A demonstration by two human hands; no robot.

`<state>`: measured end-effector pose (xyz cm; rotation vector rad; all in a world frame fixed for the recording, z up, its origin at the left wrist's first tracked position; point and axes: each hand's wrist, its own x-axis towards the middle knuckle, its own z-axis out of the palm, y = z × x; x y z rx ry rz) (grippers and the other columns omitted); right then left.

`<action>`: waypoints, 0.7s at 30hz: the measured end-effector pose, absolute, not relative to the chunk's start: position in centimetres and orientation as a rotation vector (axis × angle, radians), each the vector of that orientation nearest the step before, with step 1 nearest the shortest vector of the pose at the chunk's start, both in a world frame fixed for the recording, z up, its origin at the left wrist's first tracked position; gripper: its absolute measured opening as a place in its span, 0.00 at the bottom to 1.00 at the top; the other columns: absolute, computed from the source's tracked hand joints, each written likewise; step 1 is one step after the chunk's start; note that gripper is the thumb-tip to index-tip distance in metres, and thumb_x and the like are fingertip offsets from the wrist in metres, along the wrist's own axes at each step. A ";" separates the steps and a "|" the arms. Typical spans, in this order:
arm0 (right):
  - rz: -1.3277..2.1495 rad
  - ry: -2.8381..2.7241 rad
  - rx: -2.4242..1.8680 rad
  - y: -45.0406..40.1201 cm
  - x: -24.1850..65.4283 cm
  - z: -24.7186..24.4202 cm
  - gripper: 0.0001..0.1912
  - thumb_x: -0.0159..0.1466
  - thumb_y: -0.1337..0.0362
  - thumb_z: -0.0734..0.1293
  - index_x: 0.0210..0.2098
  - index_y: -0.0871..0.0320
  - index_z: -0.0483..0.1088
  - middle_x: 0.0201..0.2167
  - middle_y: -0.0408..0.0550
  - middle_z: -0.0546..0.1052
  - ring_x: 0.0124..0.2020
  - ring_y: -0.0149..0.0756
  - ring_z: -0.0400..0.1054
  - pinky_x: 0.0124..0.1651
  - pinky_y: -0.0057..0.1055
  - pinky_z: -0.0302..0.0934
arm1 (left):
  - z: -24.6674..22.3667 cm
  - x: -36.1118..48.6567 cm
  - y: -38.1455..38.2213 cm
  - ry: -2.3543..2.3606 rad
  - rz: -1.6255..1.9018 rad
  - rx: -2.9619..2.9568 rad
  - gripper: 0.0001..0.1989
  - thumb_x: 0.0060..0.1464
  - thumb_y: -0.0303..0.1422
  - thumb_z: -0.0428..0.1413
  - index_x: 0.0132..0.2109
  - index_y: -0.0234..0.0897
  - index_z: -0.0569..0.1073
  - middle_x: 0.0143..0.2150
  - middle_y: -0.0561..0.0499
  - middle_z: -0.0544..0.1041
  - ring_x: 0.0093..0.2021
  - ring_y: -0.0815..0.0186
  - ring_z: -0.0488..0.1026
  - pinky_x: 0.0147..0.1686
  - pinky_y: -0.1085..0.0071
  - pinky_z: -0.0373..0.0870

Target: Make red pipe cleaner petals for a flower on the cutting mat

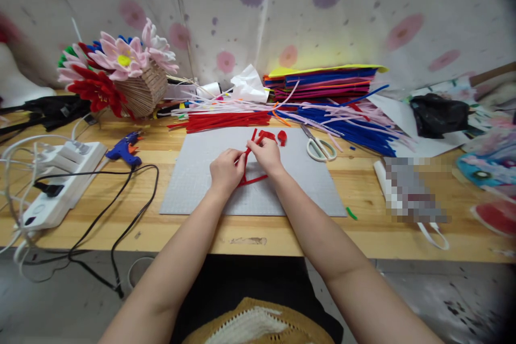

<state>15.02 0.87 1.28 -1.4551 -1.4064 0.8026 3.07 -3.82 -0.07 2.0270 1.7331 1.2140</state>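
Over the grey cutting mat (pixel 193 188), both hands hold a bent red pipe cleaner (pixel 255 179). The fingers of my left hand (pixel 228 171) pinch it on the left. My right hand (pixel 266 156) grips it a little higher, its thumb and fingertips close to the left ones. One straight end of the red stem sticks up above the fingers, and a lower stretch runs across the mat below them. Just beyond my right hand lie a bent red piece (pixel 267 135) and a small red loop (pixel 282 138). Where exactly the fingers meet the stem is partly hidden.
White-handled scissors (pixel 320 149) lie on the mat's right edge. Behind are red pipe cleaners (pixel 229 121) and blue ones (pixel 358 129). To the left are a blue glue gun (pixel 126 149), its black cord, a power strip (pixel 60 188) and a flower basket (pixel 141 88). A pixelated object (pixel 415 188) is right.
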 end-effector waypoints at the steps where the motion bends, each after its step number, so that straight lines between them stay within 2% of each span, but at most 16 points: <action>1: 0.768 -1.390 -1.468 0.9 15.0 1.5 0.10 0.51 0.60 0.64 0.19 0.61 0.67 0.20 0.45 0.71 0.25 0.31 0.64 0.33 0.29 0.56 | 0.1 3.2 -4.0 1.747 1.213 2.074 0.11 0.53 0.36 0.48 0.33 0.38 0.73 0.34 0.47 0.75 0.36 0.63 0.69 0.36 0.70 0.60; 5: 0.700 -1.367 -1.445 1.0 15.1 1.7 0.11 0.51 0.60 0.63 0.18 0.60 0.64 0.18 0.44 0.70 0.23 0.31 0.62 0.30 0.28 0.55 | 0.5 3.6 -4.3 1.737 1.192 2.104 0.10 0.53 0.34 0.48 0.32 0.38 0.72 0.33 0.47 0.74 0.37 0.63 0.68 0.37 0.70 0.59; 11: 0.842 -1.469 -1.298 1.1 14.9 1.2 0.12 0.51 0.57 0.63 0.21 0.60 0.66 0.17 0.42 0.68 0.21 0.28 0.60 0.28 0.27 0.55 | 0.2 3.4 -4.0 1.553 1.310 1.802 0.10 0.50 0.38 0.52 0.35 0.39 0.73 0.36 0.50 0.75 0.32 0.67 0.69 0.35 0.72 0.63; 14: 0.996 -1.488 -1.145 0.7 14.4 1.4 0.14 0.51 0.55 0.64 0.28 0.60 0.67 0.18 0.40 0.67 0.21 0.27 0.60 0.26 0.26 0.55 | -0.2 3.3 -3.3 1.439 1.406 1.568 0.09 0.46 0.37 0.55 0.32 0.37 0.74 0.32 0.50 0.75 0.31 0.68 0.69 0.35 0.71 0.64; 17: 1.073 -1.467 -0.991 0.2 14.2 1.8 0.18 0.52 0.54 0.64 0.38 0.58 0.64 0.23 0.40 0.69 0.25 0.27 0.62 0.29 0.25 0.58 | -0.3 3.2 -2.7 1.305 1.491 1.221 0.10 0.43 0.38 0.57 0.29 0.35 0.73 0.27 0.52 0.74 0.28 0.69 0.69 0.32 0.72 0.65; 21: 0.961 -1.688 -1.073 -0.2 14.5 1.5 0.12 0.54 0.56 0.63 0.32 0.58 0.66 0.27 0.42 0.71 0.28 0.27 0.63 0.32 0.25 0.57 | -0.1 2.7 -2.4 1.199 1.527 0.898 0.13 0.37 0.39 0.60 0.27 0.33 0.70 0.26 0.54 0.72 0.26 0.72 0.67 0.28 0.75 0.64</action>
